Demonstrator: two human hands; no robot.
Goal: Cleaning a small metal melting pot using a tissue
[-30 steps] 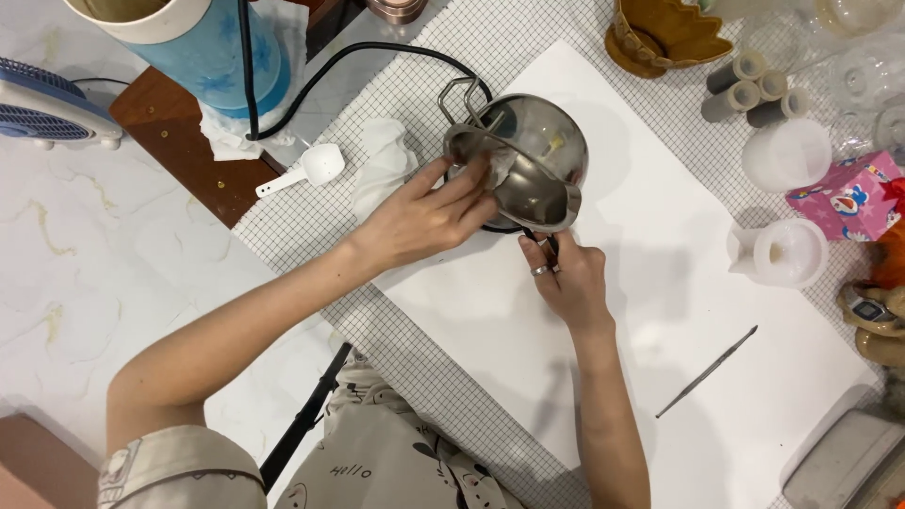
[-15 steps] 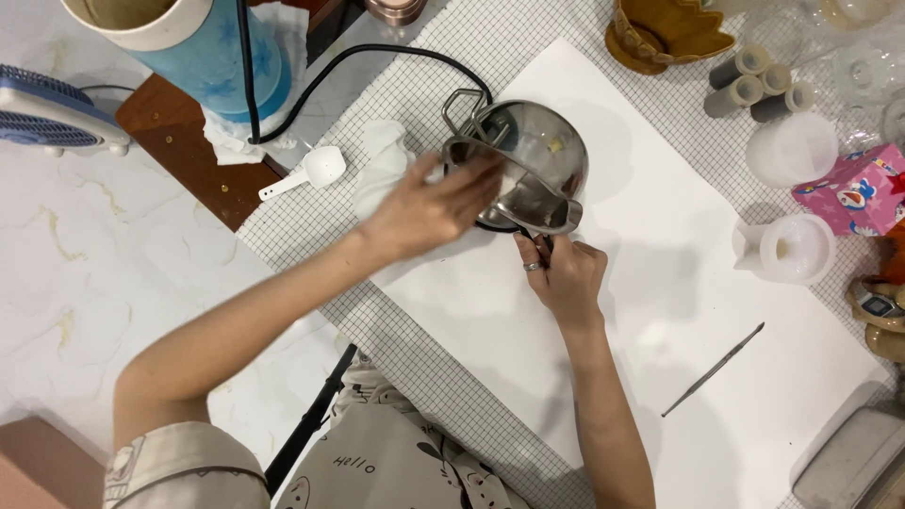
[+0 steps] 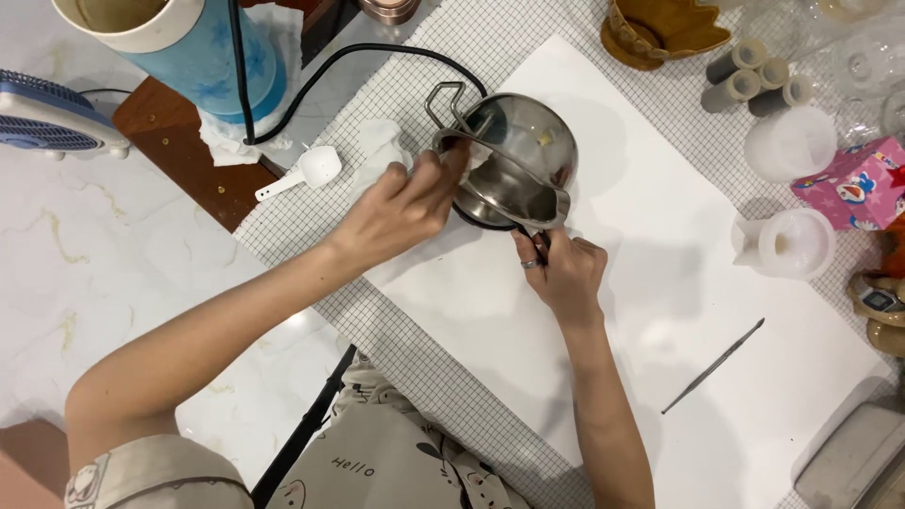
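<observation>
The right hand (image 3: 564, 273) is closed tight around the dark handle of a small shiny metal pot (image 3: 514, 160), tipping it on its side over the white board (image 3: 660, 283). The left hand (image 3: 401, 203) pinches a white tissue (image 3: 382, 151) against the pot's rim. The pot looks hard, light and slippery, so the handle seems the best place to hold it. The tissue is soft and would tear easily. Around them the surface has a checked mat (image 3: 396, 330), a white scoop (image 3: 306, 172), a thin metal stick (image 3: 714, 366), a black cord (image 3: 368, 55) and a blue cup (image 3: 179, 42).
</observation>
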